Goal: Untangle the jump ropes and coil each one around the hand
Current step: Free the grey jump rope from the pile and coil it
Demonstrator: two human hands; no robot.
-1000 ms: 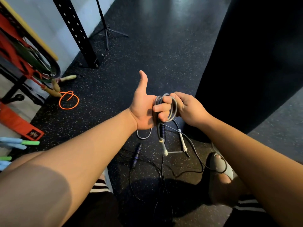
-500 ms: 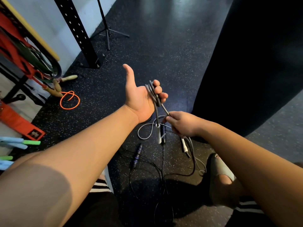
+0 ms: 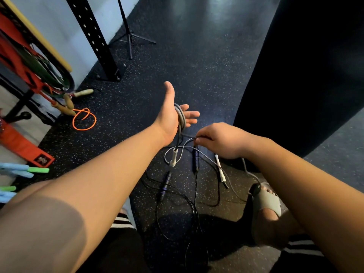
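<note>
Coiling is the step in hand: grey rope [image 3: 181,119] loops around the left hand [image 3: 170,120], whose fingers lie straight, thumb up. The right hand [image 3: 220,139] pinches, it seems, the free strand just beside it. Next that strand must pass over the palm. The black rope [image 3: 195,203] lies nearer, on the floor [image 3: 197,56].

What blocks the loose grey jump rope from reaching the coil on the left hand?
Between the right hand, pinching the grey jump rope, and the left hand, nothing visible. Lower down, the thin black jump rope with purple handles appears to cross the grey slack.
</note>
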